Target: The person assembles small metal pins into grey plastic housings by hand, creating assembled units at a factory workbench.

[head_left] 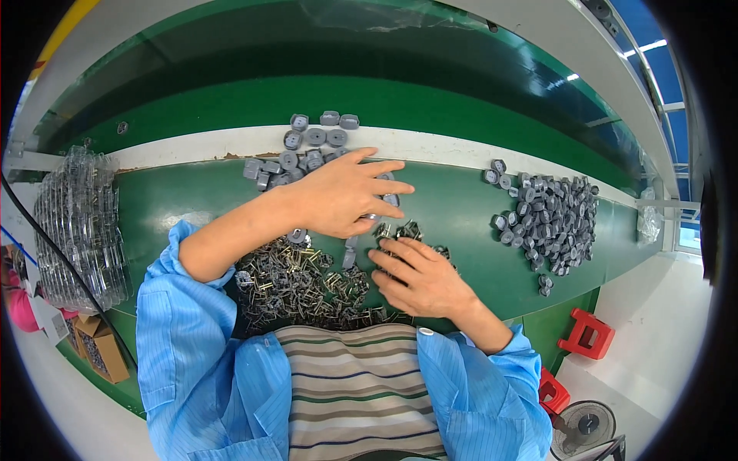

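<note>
My left hand (344, 194) is open, palm down, its fingers spread toward the right over a group of small grey plastic caps (270, 168). Under its fingertips a grey cap (391, 200) partly shows. Nearer to me and to the right, my right hand (423, 278) lies low over the bench with its fingers stretched out and slightly bent. Its fingertips are beside a few small metal pieces (411, 229) at the edge of a heap of metal pin parts (286, 280). Between the hands lies a grey piece (350, 252). My palms hide whatever is beneath them.
A large pile of grey caps (557, 219) sits on the green bench (461, 184) at right. Several caps stand on the white ledge (438, 146). Stacked clear plastic trays (81, 230) are at left, with a black cable (65, 250) before them. Red stools (587, 334) and a fan (586, 426) are lower right.
</note>
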Demonstrator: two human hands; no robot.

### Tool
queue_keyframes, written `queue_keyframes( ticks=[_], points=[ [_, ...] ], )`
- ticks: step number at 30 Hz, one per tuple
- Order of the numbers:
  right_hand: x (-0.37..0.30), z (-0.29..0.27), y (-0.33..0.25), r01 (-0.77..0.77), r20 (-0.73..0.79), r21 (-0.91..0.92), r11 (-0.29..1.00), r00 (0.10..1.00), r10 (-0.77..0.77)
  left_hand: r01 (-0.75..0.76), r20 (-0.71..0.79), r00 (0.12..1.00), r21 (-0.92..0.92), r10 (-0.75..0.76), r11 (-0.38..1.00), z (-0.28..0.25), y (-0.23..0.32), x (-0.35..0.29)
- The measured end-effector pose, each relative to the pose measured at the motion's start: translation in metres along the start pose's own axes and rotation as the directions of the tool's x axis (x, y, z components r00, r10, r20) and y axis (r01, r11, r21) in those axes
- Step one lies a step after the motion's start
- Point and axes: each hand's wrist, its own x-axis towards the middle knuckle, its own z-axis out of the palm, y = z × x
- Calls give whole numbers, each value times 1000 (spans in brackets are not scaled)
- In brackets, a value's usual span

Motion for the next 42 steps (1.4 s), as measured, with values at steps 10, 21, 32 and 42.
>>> queue_keyframes(
  ticks=[10, 21, 32, 42],
  points=[
    [-81, -2, 0, -532, -237, 94, 841, 809, 538, 96, -153, 973, -420, -175, 903, -58, -16, -44],
    [-7, 15, 43, -400, -83, 387, 831, 882, 463, 379, -257, 868, -206, -424, 902, -25, -95, -68],
    [75, -26, 87, -458, 43, 467, 756, 866, 499, 228, -271, 876, -497, -399, 837, -22, -48, -82],
    [86, -37, 114, -538, 468, 547, 641, 832, 299, 302, -17, 900, -698, -436, 649, -42, -30, -69]
  ],
)
